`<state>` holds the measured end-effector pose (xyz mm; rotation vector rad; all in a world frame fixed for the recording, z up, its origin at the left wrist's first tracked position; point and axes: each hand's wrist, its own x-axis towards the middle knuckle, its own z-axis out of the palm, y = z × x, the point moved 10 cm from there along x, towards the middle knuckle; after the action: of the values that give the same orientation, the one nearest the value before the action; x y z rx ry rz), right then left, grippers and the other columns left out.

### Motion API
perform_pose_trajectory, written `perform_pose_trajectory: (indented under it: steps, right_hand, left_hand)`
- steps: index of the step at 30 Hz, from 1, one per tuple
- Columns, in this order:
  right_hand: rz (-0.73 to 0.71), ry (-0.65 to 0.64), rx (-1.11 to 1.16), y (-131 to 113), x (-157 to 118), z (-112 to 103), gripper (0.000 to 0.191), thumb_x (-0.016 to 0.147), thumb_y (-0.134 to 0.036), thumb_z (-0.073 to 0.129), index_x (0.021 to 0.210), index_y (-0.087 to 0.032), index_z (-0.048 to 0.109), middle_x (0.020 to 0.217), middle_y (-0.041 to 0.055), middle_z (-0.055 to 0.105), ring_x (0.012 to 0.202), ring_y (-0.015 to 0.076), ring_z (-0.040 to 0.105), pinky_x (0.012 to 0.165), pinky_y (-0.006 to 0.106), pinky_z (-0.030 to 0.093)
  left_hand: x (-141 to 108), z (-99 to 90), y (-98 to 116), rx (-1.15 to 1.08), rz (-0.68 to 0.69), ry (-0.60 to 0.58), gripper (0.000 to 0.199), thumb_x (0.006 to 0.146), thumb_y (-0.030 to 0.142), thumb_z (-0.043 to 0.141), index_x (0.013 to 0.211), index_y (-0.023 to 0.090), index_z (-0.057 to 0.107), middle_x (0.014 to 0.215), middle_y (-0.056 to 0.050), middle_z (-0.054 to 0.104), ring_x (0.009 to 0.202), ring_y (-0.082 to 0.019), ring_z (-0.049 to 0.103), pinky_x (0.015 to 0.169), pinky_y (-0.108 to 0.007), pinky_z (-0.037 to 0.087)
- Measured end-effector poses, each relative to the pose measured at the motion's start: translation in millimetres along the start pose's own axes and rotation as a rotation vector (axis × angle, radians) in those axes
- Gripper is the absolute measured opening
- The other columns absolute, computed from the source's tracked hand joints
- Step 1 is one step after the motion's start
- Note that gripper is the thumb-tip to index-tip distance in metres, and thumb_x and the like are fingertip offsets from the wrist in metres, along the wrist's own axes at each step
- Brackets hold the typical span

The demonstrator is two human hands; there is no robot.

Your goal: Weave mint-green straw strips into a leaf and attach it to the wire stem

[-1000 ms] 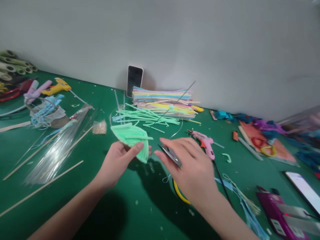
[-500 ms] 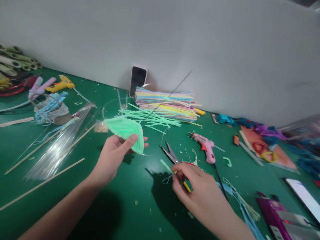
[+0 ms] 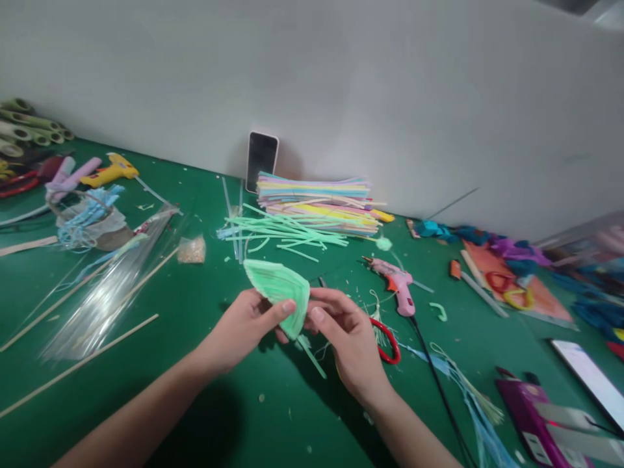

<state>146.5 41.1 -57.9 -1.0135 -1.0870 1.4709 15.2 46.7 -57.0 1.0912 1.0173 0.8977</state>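
My left hand [image 3: 260, 320] pinches a pale green, fuzzy, ribbed fan-shaped piece [image 3: 279, 286] between thumb and fingers, above the table. At the fan's right edge, my right hand [image 3: 348, 331] has its thumb and fingertips closed on the rim; some of its fingers are hidden. A short green pipe cleaner [image 3: 312, 359] shows below the fan; I cannot tell whether it is held or lying on the table. Beside my right hand are scissors with a red handle [image 3: 390, 341], partly covered by the hand. A small green fuzzy ball [image 3: 384, 244] is farther back, near a thin wire [image 3: 453, 203].
Loose green pipe cleaners [image 3: 292, 229] lie before a multicoloured bundle [image 3: 316, 188] and a phone [image 3: 262, 161] by the wall. To the right are a pink glue gun [image 3: 397, 283] and its cord. Wooden sticks [image 3: 82, 364] and clear plastic sleeves [image 3: 104, 292] lie left.
The green fan has moved right and nearer to me. My right hand has come up and left from beside the scissors to the fan's edge. The ball and wire have shifted right.
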Motion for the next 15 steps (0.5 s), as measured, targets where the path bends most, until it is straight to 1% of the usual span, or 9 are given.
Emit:
perform_pose_trajectory:
  steps: [2, 3, 6, 8, 10, 12, 14, 15]
  right_hand:
    - [0.001, 0.046, 0.081, 5, -3, 1, 0.023, 0.081, -0.028, 0.076, 0.103, -0.029, 0.070, 0.084, -0.0025, 0.076, 0.074, 0.0084, 0.068, 0.070, 0.018, 0.053]
    - [0.009, 0.066, 0.112, 8, -5, 1, 0.026, 0.079, -0.027, 0.078, 0.103, -0.029, 0.069, 0.083, -0.0027, 0.076, 0.075, 0.0091, 0.069, 0.071, 0.019, 0.053]
    - [0.036, 0.128, 0.160, 13, -9, -1, 0.035, 0.073, -0.023, 0.082, 0.105, -0.028, 0.068, 0.081, -0.0026, 0.077, 0.075, 0.0108, 0.070, 0.069, 0.020, 0.054]
    - [0.032, 0.180, 0.162, 12, -10, -6, 0.037, 0.073, -0.022, 0.082, 0.106, -0.027, 0.068, 0.079, -0.0023, 0.077, 0.071, 0.0105, 0.070, 0.067, 0.020, 0.054]
    - [0.001, 0.243, 0.165, 8, -10, -15, 0.036, 0.073, -0.023, 0.082, 0.106, -0.027, 0.068, 0.081, -0.0019, 0.078, 0.068, 0.0098, 0.068, 0.065, 0.020, 0.054]
    - [-0.033, 0.295, 0.180, 4, -9, -23, 0.036, 0.073, -0.023, 0.082, 0.106, -0.027, 0.068, 0.084, -0.0015, 0.078, 0.066, 0.0095, 0.067, 0.063, 0.020, 0.054]
    - [-0.042, 0.317, 0.192, 3, -9, -28, 0.036, 0.072, -0.023, 0.082, 0.105, -0.026, 0.068, 0.084, -0.0012, 0.078, 0.065, 0.0096, 0.066, 0.063, 0.021, 0.054]
    - [-0.038, 0.319, 0.193, 4, -8, -29, 0.036, 0.072, -0.023, 0.082, 0.105, -0.025, 0.068, 0.084, -0.0009, 0.077, 0.065, 0.0100, 0.066, 0.064, 0.021, 0.054]
  left_hand:
    - [1, 4.0, -2, 0.035, -0.012, 0.001, 0.026, 0.082, 0.037, 0.069, 0.096, 0.016, 0.073, 0.071, -0.002, 0.071, 0.053, -0.013, 0.061, 0.054, -0.023, 0.051]
    - [1, 4.6, -2, 0.042, -0.016, 0.009, 0.025, 0.081, 0.036, 0.070, 0.095, 0.015, 0.072, 0.070, -0.001, 0.070, 0.052, -0.012, 0.060, 0.053, -0.023, 0.050]
    - [2, 5.9, -3, 0.024, -0.015, 0.026, 0.028, 0.079, 0.036, 0.071, 0.098, 0.015, 0.068, 0.080, -0.003, 0.070, 0.057, -0.013, 0.058, 0.052, -0.023, 0.050]
    - [3, 6.6, 0, 0.000, 0.008, 0.021, 0.031, 0.081, 0.037, 0.068, 0.103, 0.017, 0.063, 0.087, -0.003, 0.068, 0.063, -0.014, 0.058, 0.051, -0.024, 0.050]
    - [3, 9.7, 2, 0.008, 0.022, -0.019, 0.027, 0.084, 0.039, 0.064, 0.100, 0.018, 0.061, 0.084, -0.002, 0.064, 0.067, -0.015, 0.059, 0.054, -0.025, 0.051]
    - [2, 16.0, -1, 0.067, 0.006, -0.096, 0.022, 0.084, 0.038, 0.064, 0.091, 0.017, 0.061, 0.080, -0.001, 0.062, 0.068, -0.014, 0.058, 0.059, -0.025, 0.050]
    - [1, 21.8, -7, 0.149, -0.028, -0.160, 0.019, 0.082, 0.034, 0.067, 0.086, 0.016, 0.064, 0.081, -0.001, 0.063, 0.068, -0.013, 0.056, 0.059, -0.023, 0.046]
    - [1, 23.2, -10, 0.173, -0.043, -0.172, 0.018, 0.081, 0.033, 0.068, 0.086, 0.016, 0.066, 0.083, -0.002, 0.065, 0.068, -0.012, 0.055, 0.059, -0.023, 0.044]
